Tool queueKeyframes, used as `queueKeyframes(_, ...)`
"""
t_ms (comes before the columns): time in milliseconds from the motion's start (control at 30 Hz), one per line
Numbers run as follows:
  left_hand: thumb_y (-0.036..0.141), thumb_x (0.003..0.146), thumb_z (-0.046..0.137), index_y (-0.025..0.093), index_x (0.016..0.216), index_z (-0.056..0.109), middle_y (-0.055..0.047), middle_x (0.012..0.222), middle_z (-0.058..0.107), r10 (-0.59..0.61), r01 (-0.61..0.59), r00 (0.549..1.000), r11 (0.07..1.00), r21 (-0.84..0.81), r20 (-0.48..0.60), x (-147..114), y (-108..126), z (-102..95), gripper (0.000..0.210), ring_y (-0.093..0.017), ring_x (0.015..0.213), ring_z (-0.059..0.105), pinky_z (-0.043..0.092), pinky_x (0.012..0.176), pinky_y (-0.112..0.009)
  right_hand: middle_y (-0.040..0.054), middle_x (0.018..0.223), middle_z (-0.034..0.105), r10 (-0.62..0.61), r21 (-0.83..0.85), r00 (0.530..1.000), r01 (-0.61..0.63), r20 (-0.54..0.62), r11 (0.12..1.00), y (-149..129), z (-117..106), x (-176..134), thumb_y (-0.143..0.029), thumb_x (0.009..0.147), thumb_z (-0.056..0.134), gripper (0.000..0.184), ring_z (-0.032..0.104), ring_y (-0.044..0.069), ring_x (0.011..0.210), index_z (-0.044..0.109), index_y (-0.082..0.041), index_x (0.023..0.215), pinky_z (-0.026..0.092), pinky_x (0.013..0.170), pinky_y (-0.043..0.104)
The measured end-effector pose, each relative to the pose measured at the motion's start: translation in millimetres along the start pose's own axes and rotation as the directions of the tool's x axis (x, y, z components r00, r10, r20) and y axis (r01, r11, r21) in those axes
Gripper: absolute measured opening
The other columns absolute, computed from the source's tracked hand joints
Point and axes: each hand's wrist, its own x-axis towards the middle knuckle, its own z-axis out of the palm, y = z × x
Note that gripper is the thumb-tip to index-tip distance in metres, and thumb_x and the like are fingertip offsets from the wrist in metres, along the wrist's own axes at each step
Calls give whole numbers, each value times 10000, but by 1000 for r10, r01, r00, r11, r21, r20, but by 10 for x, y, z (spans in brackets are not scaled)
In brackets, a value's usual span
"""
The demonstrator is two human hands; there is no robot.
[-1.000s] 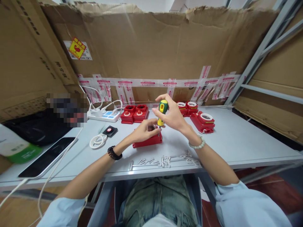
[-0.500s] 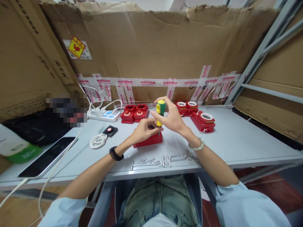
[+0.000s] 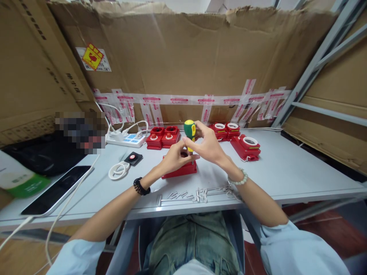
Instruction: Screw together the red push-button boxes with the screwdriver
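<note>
1. plainly gripping the yellow-green screwdriver point(image 3: 189, 130) by its handle in the right hand point(image 3: 210, 146), with far fingertips partly hidden.
2. bending fingers of the left hand point(image 3: 173, 158) close by the shaft; cannot tell whether pinching it.
3. holding the screwdriver over the red housing point(image 3: 180, 171), beyond the loose screws point(image 3: 181, 195), with tip hard to make out and housing top mostly covered.
4. showing a white-green package point(image 3: 24, 178), cut off at left.

Seemingly a small assembly workshop — screwdriver point(image 3: 189, 130), loose screws point(image 3: 189, 196), red housings point(image 3: 180, 171), cardboard partition point(image 3: 183, 53), metal racking point(image 3: 311, 68).
</note>
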Motion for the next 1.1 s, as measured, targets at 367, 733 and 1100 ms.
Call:
queueKeyframes(367, 244, 859, 573, 159, 818, 659, -94, 973, 645, 96, -230, 932, 901, 368, 349, -12, 235, -179, 127, -223, 881, 612, 502, 792, -360, -26, 716, 578, -3, -8, 1000, 3, -22, 1000, 56, -48, 12, -331, 802, 644, 210, 555, 116, 641, 483, -196, 800, 473, 617, 268)
queueKeyframes(733, 275, 965, 484, 167, 882, 549, -98, 953, 613, 162, -342, 918, 784, 518, 362, -26, 90, -128, 152, -246, 935, 575, 478, 864, -409, -10, 750, 624, -36, 73, 996, 43, -87, 996, 96, -74, 17, -371, 779, 713, 264, 623, 146, 672, 521, -203, 848, 525, 617, 292)
queueKeyframes(1100, 246, 984, 478, 157, 870, 556, -51, 878, 666, 99, -301, 937, 721, 625, 336, 9, 250, -45, 164, -203, 848, 617, 405, 985, -445, 8, 766, 642, 8, 132, 940, 40, -341, 990, 141, -218, 101, -505, 742, 732, 390, 680, 169, 674, 560, -202, 917, 579, 606, 312)
